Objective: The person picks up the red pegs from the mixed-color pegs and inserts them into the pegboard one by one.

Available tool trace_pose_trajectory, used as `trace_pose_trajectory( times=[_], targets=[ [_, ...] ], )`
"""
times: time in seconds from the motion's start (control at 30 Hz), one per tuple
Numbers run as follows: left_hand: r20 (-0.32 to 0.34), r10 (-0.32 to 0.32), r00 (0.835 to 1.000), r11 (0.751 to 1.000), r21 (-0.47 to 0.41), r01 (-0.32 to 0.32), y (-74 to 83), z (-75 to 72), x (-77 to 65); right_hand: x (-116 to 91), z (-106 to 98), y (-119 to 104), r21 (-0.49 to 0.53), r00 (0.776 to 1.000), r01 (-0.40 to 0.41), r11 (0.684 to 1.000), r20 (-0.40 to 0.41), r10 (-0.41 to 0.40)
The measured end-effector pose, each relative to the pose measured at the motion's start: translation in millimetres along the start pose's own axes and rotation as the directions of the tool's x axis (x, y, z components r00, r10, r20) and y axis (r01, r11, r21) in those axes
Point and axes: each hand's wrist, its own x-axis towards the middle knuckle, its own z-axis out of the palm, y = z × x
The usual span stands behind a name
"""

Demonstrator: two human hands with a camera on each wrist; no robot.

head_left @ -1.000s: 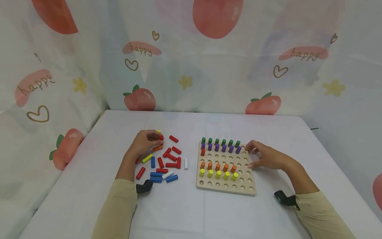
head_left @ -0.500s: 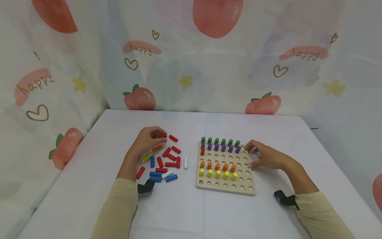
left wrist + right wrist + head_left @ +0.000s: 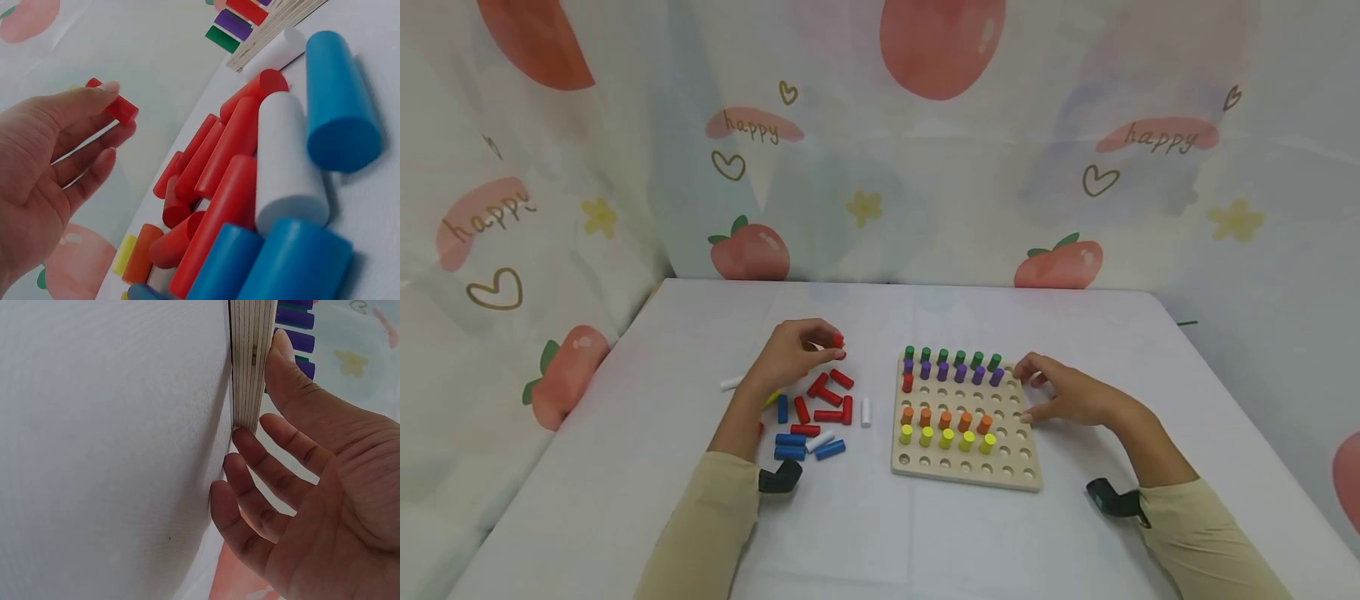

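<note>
My left hand (image 3: 795, 354) pinches a red peg (image 3: 125, 111) between thumb and fingertips, held at the far side of the loose pegs. In the left wrist view its other fingers are loosely bent. The wooden pegboard (image 3: 966, 477) lies to the right. It carries a row of green pegs (image 3: 960, 357), purple pegs (image 3: 961, 373), a single red peg (image 3: 907, 383) at the left, orange pegs (image 3: 945, 419) and yellow pegs (image 3: 947, 437). My right hand (image 3: 1067, 390) touches the board's right side, thumb on its top and fingertips around the far corner.
Loose red pegs (image 3: 828, 416), blue pegs (image 3: 790, 440) and white pegs (image 3: 866, 412) lie left of the board. Another white peg (image 3: 730, 384) lies left of my left forearm. A patterned cloth (image 3: 955, 208) hangs behind the white table (image 3: 850, 533).
My left hand has moved right, carrying the red peg from the far left of the pile, and a white peg shows behind the forearm. The right hand stays at the pegboard.
</note>
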Motion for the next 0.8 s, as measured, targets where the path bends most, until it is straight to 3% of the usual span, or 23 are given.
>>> trace_pose_trajectory(
  times=[0.13,0.3,0.67,0.8],
  targets=[
    [-0.039,0.062,0.997,0.998,-0.003,-0.062,3.0,5.8,1.1,-1,0,-1,0.008,1.0,-0.001,1.0,-0.004,0.001],
    [-0.054,0.077,0.996,0.997,0.0,-0.077,8.0,10.3,1.1,-2,0,-2,0.008,1.0,0.002,1.0,-0.007,-0.002],
    [0.019,0.045,0.999,0.999,-0.007,-0.045,29.1,18.9,-0.4,-4,1,-6,0.012,1.0,-0.017,1.0,-0.009,0.017],
    [0.057,0.069,0.996,0.998,0.004,-0.069,32.9,23.4,1.7,-5,1,-7,0.003,1.0,-0.011,1.0,-0.009,0.011]
  ],
)
